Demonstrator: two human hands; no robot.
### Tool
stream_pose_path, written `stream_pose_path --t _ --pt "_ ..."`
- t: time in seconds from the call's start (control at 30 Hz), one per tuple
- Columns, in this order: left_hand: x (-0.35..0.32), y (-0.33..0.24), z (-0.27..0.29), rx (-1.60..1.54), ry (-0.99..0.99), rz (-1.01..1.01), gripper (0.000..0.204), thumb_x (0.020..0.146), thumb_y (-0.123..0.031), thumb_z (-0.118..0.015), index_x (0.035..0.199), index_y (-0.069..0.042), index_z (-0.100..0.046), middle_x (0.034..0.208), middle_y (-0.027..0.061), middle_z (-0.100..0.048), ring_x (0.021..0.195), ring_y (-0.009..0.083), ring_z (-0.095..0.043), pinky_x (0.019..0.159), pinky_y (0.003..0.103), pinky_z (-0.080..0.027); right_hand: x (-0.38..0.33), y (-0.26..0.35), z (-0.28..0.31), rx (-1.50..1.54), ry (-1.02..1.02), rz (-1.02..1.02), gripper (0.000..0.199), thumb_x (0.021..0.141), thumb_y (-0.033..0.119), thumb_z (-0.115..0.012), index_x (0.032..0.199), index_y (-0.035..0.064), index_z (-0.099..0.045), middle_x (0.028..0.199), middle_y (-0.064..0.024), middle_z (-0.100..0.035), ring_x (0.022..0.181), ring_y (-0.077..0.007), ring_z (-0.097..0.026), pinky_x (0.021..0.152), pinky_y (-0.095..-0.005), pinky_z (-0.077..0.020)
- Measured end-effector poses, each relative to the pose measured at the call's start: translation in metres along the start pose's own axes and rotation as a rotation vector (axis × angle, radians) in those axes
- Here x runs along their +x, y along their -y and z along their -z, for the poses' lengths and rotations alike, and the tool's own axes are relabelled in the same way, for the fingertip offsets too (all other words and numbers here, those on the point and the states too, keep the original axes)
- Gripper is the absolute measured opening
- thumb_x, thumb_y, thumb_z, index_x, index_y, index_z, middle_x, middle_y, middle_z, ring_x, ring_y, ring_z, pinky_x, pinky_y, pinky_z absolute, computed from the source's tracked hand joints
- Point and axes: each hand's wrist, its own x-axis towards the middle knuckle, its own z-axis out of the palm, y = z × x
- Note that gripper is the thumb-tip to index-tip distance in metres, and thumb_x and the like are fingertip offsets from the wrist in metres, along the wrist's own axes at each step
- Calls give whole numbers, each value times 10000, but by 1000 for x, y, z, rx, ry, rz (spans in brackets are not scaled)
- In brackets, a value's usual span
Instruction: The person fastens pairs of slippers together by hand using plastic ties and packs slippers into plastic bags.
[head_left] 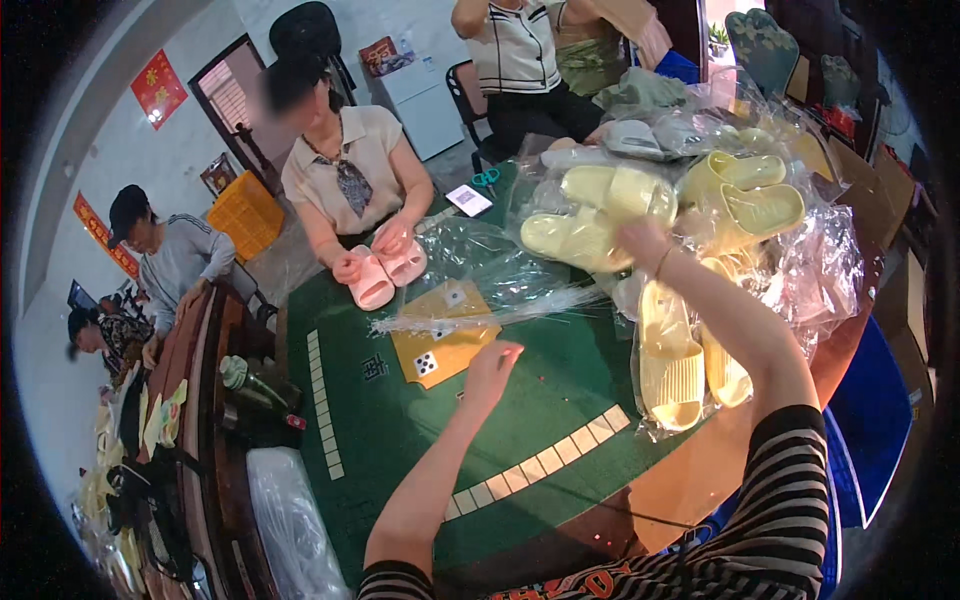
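My right hand [642, 242] reaches across the table and grips a pair of pale yellow slippers [585, 238] in a clear plastic bag; its fingertips are partly hidden. My left hand [490, 372] hovers over the green mat, fingers loosely bent to the right, with nothing visible in it. Close to it are a yellow-orange board [420, 345] with dice pictures and a bundle of thin clear strips [540, 308]. More bagged yellow slippers [670, 355] lie by my right forearm. Across the table, a person [350, 180] handles pink slippers [388, 272].
Bagged slippers [760, 205] pile up along the table's right side, with a blue bin [870, 430] beyond the edge. A phone [469, 200] and teal scissors [485, 178] lie at the far edge. A bottle [255, 378] and plastic sleeves [295, 520] are at left.
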Motion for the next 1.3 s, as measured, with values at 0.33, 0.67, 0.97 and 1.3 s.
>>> stream_pose_path --t 0.33,0.67,0.97,1.3 --pt "-68 14 60 156 -157 125 126 876 -125 -614 944 -30 -662 887 144 -655 828 288 -641 731 357 -502 -16 -103 -99 190 9 -454 130 831 140 -537 925 104 -620 809 -125 -658 785 -271 -664 645 -412 -515" --pt "141 -3 -69 -712 16 376 243 926 -58 -467 1069 58 -625 1008 115 -665 928 175 -646 784 254 -516 -38 -92 -78 236 92 -662 513 817 36 -513 1319 97 -427 831 -182 -647 750 -334 -653 624 -444 -514" --pt "160 17 -105 -853 269 814 226 760 -146 -745 831 19 -608 684 104 -600 531 199 -591 414 328 -507 -21 -75 -73 248 40 -603 231 872 90 -469 1102 70 -469 742 -183 -653 687 -330 -670 553 -439 -519" --pt "98 -11 -37 -923 -153 793 159 767 -150 -669 878 -56 -604 677 16 -553 539 118 -509 454 270 -444 -32 -71 -108 62 138 -655 214 886 116 -461 1084 62 -520 845 -120 -683 797 -263 -679 676 -400 -541"
